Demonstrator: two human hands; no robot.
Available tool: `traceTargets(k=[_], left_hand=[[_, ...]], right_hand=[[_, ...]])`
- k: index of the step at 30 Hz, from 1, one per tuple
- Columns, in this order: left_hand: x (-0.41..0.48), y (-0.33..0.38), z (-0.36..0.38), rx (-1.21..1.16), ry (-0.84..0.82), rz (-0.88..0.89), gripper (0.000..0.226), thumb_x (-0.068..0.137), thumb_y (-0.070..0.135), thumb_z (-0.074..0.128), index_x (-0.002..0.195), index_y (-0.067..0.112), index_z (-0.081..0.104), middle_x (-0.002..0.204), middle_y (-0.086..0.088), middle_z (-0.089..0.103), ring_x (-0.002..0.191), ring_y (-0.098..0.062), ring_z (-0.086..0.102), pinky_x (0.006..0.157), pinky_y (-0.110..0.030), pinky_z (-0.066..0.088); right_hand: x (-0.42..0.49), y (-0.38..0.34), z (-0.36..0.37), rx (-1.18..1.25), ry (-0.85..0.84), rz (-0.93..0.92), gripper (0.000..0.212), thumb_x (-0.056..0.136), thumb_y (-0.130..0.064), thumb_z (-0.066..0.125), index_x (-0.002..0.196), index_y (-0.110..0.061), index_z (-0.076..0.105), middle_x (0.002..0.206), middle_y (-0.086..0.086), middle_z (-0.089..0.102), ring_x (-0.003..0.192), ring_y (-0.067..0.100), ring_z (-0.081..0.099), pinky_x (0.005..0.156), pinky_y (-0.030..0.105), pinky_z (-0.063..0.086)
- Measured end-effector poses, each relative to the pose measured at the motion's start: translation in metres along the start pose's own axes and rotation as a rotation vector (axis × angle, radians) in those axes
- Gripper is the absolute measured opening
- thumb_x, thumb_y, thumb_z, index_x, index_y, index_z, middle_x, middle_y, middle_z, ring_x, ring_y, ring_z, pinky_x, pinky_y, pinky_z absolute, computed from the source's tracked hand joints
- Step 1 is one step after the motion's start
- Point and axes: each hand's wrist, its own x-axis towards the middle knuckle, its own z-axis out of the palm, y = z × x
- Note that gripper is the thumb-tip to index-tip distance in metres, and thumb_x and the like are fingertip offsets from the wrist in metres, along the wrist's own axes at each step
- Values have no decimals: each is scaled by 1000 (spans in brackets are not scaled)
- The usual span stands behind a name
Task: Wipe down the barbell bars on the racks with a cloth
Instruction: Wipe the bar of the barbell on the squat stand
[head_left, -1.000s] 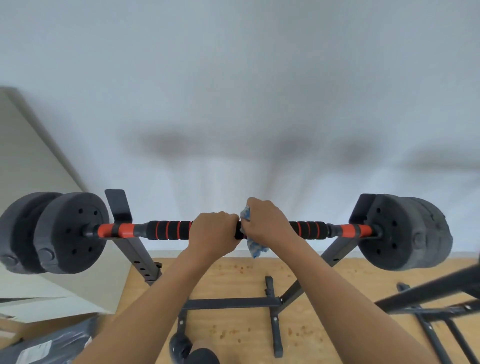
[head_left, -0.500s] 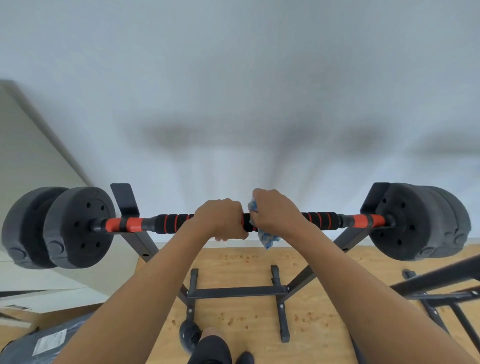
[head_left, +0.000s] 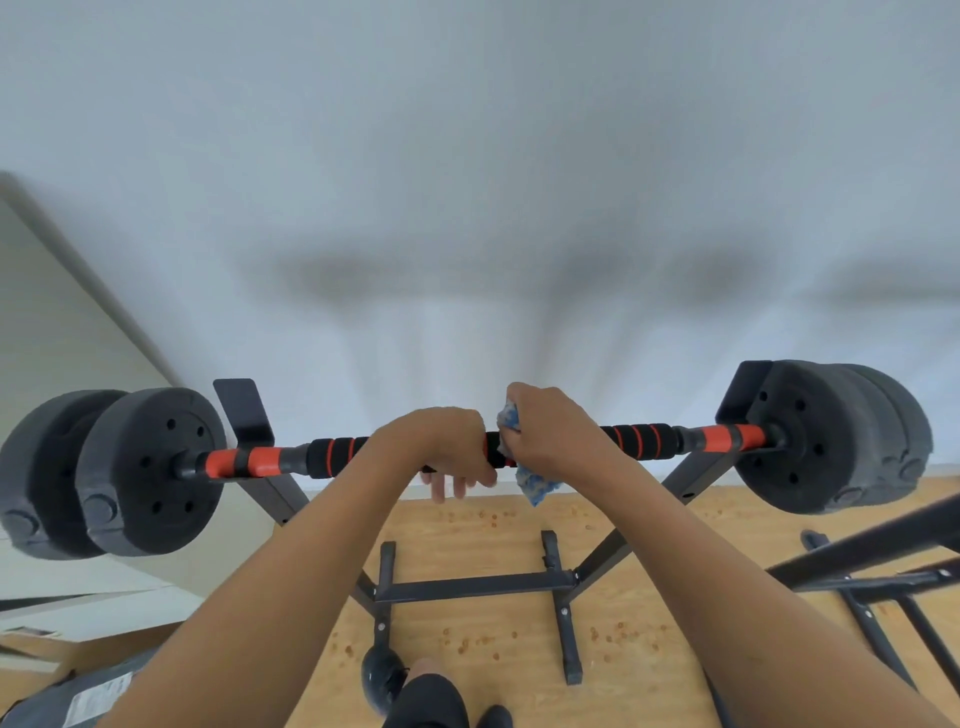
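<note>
barbell bar (head_left: 332, 457) horizontal, left-right; racked

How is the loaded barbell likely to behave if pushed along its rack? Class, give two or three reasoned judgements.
Probably heavy: thick black plates load both ends of the barbell. Being round, it could roll, though the rack's upright hooks behind it should stop that. The foam grip looks unlikely to slip under the left hand.
</note>
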Motion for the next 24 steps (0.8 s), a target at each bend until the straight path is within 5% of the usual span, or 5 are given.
traceTargets(k=[2, 9, 15, 18, 24], left_hand=[[4, 3, 10, 69, 77, -39, 19, 90, 32, 65, 81, 15, 67, 66, 3, 75, 60, -13, 72, 69, -31, 58], [10, -4, 77, 479, 1024, -11, 37, 72, 13, 75, 63, 19, 40, 53, 6, 32, 45, -18, 33, 49, -29, 24], [-4, -4, 4, 109, 228, 13, 54, 72, 67, 78, 97, 24, 58, 78, 9, 71, 73, -14, 72, 68, -31, 51], [6, 0, 2, -34, -47, 13, 32, 87, 46, 74, 96, 15, 70, 81, 4, 78, 68, -12, 77, 67, -30, 57], [10, -8, 67, 464, 937, 25, 36, 76, 17, 71, 61, 21, 39, 52, 7, 35, 44, -19, 37, 49, -29, 26]], right_hand=[[1, 0, 3, -17, 21, -5, 16, 93, -24, 59, 91, -20, 44, 78, -1, 53, 75, 24, 60, 69, 38, 52], [4, 0, 6, 21, 90, 37, 14, 89, -29, 59, 89, -17, 51, 79, 1, 60, 73, 23, 62, 70, 43, 58], [-2, 1, 1, 12, 12, 25, 13, 93, -29, 58, 96, -17, 54, 83, 2, 63, 76, 23, 65, 73, 41, 58], [-1, 1, -2, -1, -6, 12, 10, 93, -26, 56, 94, -17, 53, 84, 2, 61, 79, 25, 65, 74, 41, 57], [9, -5, 6, -26, 56, 55, 11, 91, -21, 56, 89, -20, 46, 81, -1, 53, 75, 23, 58, 65, 35, 48]])
